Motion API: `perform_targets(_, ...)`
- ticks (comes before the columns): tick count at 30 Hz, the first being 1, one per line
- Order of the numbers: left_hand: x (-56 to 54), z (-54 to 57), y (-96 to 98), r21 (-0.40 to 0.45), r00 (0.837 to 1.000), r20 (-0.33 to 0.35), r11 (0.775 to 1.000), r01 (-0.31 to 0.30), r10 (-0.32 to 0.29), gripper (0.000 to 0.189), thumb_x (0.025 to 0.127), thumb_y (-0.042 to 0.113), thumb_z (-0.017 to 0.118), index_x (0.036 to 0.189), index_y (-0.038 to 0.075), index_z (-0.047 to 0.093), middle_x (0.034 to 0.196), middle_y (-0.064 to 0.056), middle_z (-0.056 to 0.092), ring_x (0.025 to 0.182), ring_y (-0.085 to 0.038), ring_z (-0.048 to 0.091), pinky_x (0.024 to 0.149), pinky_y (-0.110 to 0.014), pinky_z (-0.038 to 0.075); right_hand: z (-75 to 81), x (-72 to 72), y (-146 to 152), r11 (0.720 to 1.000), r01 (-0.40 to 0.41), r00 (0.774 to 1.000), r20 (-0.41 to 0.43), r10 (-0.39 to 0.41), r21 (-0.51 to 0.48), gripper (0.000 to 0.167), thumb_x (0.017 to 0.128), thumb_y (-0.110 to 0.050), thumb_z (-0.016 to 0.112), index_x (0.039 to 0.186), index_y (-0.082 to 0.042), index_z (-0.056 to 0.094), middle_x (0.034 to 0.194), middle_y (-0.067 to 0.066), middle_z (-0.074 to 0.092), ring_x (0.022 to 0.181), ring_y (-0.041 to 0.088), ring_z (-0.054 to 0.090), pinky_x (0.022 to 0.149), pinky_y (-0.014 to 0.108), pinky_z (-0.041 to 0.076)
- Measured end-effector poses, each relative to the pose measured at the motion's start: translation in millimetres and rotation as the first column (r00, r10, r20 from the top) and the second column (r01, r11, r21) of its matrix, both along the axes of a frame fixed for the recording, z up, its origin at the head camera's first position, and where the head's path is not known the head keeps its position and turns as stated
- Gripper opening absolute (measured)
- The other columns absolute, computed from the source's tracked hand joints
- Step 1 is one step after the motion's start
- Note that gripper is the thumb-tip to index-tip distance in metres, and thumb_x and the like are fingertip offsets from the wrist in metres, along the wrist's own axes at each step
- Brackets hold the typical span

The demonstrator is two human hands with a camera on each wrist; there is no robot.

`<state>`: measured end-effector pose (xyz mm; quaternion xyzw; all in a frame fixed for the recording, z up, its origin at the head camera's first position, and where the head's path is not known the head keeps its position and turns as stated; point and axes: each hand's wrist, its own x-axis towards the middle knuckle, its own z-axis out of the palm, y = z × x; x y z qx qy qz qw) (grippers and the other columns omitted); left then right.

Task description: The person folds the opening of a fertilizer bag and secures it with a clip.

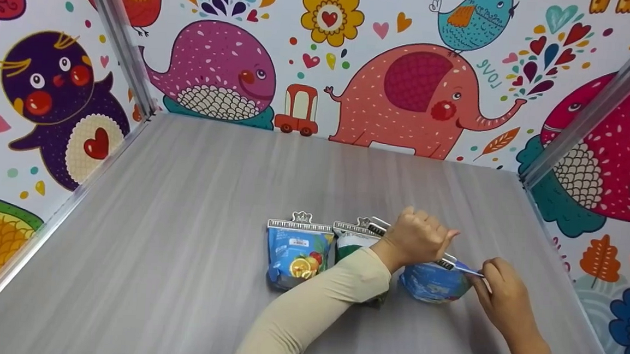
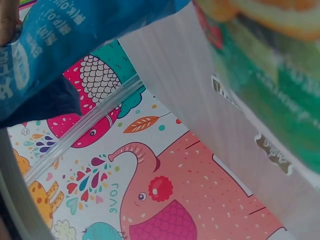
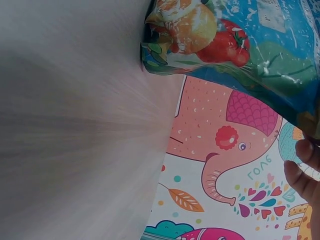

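Note:
In the head view, my left hand (image 1: 416, 237) is a fist around a long silver bag clip (image 1: 445, 263). This clip lies along the top edge of a blue plastic bag (image 1: 435, 284) at the right. My right hand (image 1: 510, 304) pinches the right corner of that bag's folded top. The right wrist view has the blue bag (image 3: 265, 45) with its fruit print and the fingertips (image 3: 297, 177) of my right hand at its edge. My left fist hides most of the clip, so whether its bars are pressed together cannot be seen.
Left of my hands stands a blue bag (image 1: 296, 258) with a crown-topped silver clip (image 1: 301, 225) along its top. A green-and-white bag (image 1: 350, 243) with a similar clip stands between, partly behind my left forearm. Patterned walls (image 1: 312, 45) border the grey table (image 1: 192, 219).

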<state>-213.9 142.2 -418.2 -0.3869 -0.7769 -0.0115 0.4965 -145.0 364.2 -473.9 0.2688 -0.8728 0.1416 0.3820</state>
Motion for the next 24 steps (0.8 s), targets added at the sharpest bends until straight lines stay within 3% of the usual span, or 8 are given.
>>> perform_targets(10, 2.3, -0.7, 8.5, -0.116, 0.997, 0.021, 0.990, -0.077, 0.080, 0.053, 0.105, 0.039, 0.043, 0.055, 0.025, 0.057, 0.050, 0.009, 0.042, 0.043, -0.010, 0.028, 0.044, -0.024, 0.018, 2.2, -0.7, -1, 1.000, -0.001, 1.000, 0.005, 0.001, 0.004, 0.052, 0.105, -0.045, 0.041, 0.080, 0.000, 0.053, 0.074, 0.006, 0.048, 0.065, 0.015, 0.043, 0.060, 0.024, 0.039)
perform_targets(15, 1.8, -6.1, 14.9, -0.086, 0.997, 0.036, 0.994, -0.062, 0.065, 0.052, 0.104, 0.038, 0.045, 0.055, 0.025, 0.058, 0.049, 0.009, 0.043, 0.043, -0.009, 0.029, 0.043, -0.024, 0.018, 1.5, -1.6, 0, 1.000, -0.020, 1.000, 0.019, 0.020, -0.001, 0.053, 0.105, -0.047, 0.041, 0.080, -0.002, 0.052, 0.075, 0.005, 0.048, 0.066, 0.015, 0.042, 0.060, 0.025, 0.038)
perform_targets(24, 4.5, -12.0, 25.4, 0.022, 0.998, 0.038, 0.998, -0.060, 0.059, 0.046, 0.097, 0.040, 0.056, 0.054, 0.025, 0.058, 0.048, 0.009, 0.047, 0.042, -0.006, 0.042, 0.043, -0.023, 0.026, 1.0, -0.9, -1, 0.998, -0.048, 0.998, 0.042, 0.049, -0.030, 0.055, 0.103, -0.052, 0.043, 0.082, -0.002, 0.051, 0.078, 0.005, 0.048, 0.068, 0.017, 0.043, 0.064, 0.030, 0.036)
